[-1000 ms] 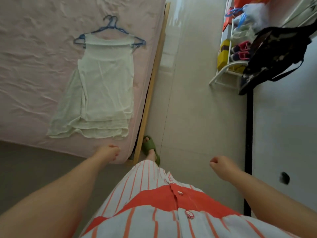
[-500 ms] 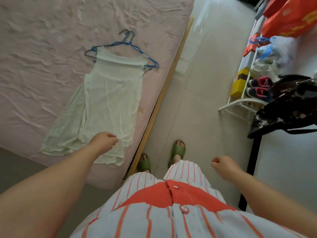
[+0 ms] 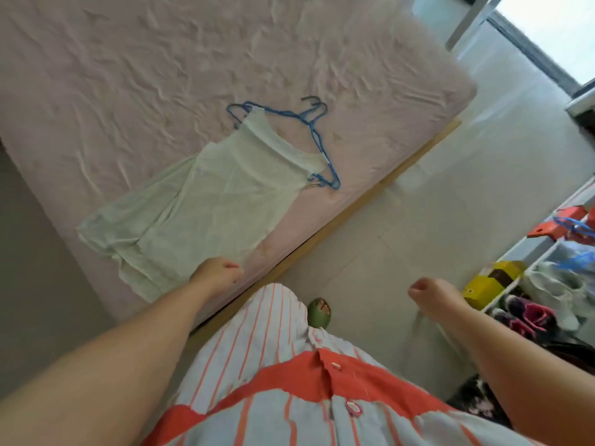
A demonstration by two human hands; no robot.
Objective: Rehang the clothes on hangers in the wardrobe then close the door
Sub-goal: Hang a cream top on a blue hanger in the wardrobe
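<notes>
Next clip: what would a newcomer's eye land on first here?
A pale green sleeveless top on blue hangers lies flat on the pink bed sheet. The left hand hovers over the top's hem, fingers curled; the right hand is curled over the tiled floor, beside a white shoe rack.

garment (image 3: pixel 222 191) flat on bed (image 3: pixel 128 75), on hanger (image 3: pixel 309 130) | left hand (image 3: pixel 217 273) over garment's hem, near bed edge | right hand (image 3: pixel 431 296) above floor (image 3: pixel 434 204) | shoe rack (image 3: pixel 531 278) far right
</notes>
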